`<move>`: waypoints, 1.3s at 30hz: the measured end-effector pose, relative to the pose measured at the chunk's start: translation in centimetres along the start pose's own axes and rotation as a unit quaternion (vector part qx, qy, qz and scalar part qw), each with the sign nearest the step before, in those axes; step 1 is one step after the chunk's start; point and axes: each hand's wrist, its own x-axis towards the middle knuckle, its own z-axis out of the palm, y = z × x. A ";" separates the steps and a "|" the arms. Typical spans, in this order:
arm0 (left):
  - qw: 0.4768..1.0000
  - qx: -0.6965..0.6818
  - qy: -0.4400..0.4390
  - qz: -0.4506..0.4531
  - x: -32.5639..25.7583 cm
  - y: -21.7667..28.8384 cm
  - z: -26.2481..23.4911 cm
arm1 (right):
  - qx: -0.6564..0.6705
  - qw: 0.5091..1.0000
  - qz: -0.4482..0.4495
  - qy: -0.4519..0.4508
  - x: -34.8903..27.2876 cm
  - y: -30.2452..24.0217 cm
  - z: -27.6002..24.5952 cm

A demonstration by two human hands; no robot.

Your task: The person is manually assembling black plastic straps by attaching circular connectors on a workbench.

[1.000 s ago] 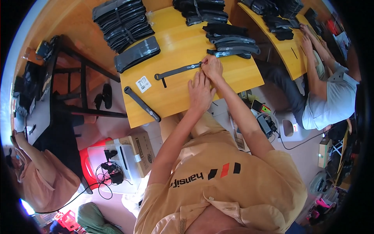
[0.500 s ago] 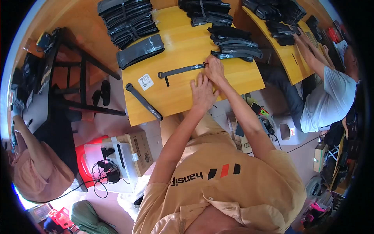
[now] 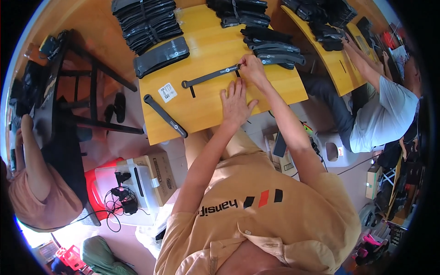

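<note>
A long black strap (image 3: 208, 77) with a round loop at its left end lies slanting across the yellow table. My right hand (image 3: 252, 70) is closed in a pinch on the strap's right end, and its fingers hide the tip. Just nearer to me, my left hand (image 3: 235, 107) rests palm down on the tabletop, fingers stretched out, holding nothing. Two short black marks, one at each end of the strap, show on the wood. Another black strap (image 3: 166, 117) lies apart at the table's left edge, beside a white printed label (image 3: 167, 92).
Along the far side of the table (image 3: 201, 114) stand a tall stack of black straps (image 3: 145, 27), a flat black bundle (image 3: 161, 57) and more bundles (image 3: 272, 48) at the right. A co-worker (image 3: 385, 107) sits at another yellow table on the right. A black-framed table (image 3: 68, 82) stands left.
My right hand has moved a little toward the far side with the strap's right end, away from my left hand. A black mark beneath that end now shows. The whole view has shifted slightly.
</note>
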 end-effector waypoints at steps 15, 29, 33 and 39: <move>1.000 0.014 -0.015 -0.001 -0.3 -0.1 -0.4 | -0.008 0.999 0.048 0.025 -0.7 1.2 2.5; 0.982 -0.167 0.081 -0.048 -0.2 -0.9 -0.8 | 0.052 0.994 0.091 0.028 0.0 1.8 2.5; 0.977 -0.170 0.123 -0.034 -0.3 -3.2 -1.5 | 0.086 0.993 0.049 0.059 -0.2 3.0 3.1; 0.998 -0.006 0.055 -0.037 0.2 -5.4 -2.7 | 0.097 0.992 0.070 0.042 -0.6 2.4 2.8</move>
